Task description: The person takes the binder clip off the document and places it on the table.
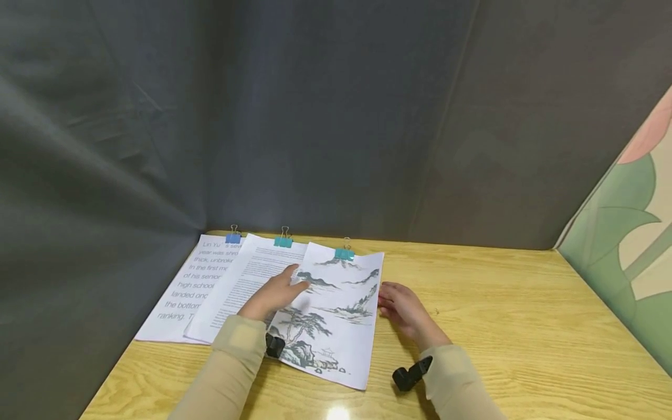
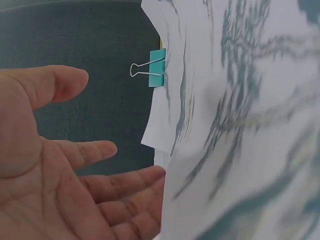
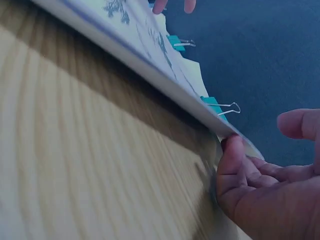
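Observation:
A paper stack printed with an ink landscape [image 1: 346,344] lies between both hands, with a teal binder clip [image 1: 345,254] at its top edge. My left hand [image 1: 275,294] is at its left edge; in the left wrist view the lower fingers [image 2: 125,185] touch the paper while the thumb stands apart. At the opposite edge, my right hand [image 1: 406,312] has its fingertips [image 3: 233,150] against and partly under the sheets, its thumb held off. Left of the landscape stack is a small-print text stack [image 1: 257,271] with a teal binder clip [image 1: 283,241], partly overlapped by it.
Farther left lies a large-print stack [image 1: 181,297] with a blue binder clip [image 1: 233,238], partly under the small-print one. The wooden table [image 1: 504,326] runs back to a dark curtain [image 1: 341,116]. A leaf-patterned panel [image 1: 630,233] stands at the right.

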Motion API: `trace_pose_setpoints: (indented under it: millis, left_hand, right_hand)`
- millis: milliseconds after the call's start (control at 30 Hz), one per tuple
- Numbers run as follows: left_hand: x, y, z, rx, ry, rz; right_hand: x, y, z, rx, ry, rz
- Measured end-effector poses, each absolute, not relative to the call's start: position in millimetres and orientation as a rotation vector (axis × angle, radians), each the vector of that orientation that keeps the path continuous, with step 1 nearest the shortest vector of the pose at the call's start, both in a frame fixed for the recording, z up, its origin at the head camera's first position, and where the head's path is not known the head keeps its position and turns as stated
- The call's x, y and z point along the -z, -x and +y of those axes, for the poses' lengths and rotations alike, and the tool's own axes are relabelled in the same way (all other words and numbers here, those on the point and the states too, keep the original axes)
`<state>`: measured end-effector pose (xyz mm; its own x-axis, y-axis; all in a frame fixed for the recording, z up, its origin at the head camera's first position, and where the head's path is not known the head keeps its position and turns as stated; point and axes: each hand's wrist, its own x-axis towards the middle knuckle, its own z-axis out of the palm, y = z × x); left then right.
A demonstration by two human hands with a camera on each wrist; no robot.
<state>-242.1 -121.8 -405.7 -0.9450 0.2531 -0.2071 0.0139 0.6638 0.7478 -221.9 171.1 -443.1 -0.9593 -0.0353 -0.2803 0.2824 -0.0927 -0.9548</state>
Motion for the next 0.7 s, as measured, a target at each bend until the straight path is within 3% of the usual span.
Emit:
trace_pose_setpoints:
  millis: [700]
  left_hand:
    - [408.6,254.3,-113.2,-1.452,-0.175,2.184]
  right_hand:
    - [446.5,214.8,210.2,1.686,-0.219,2.497]
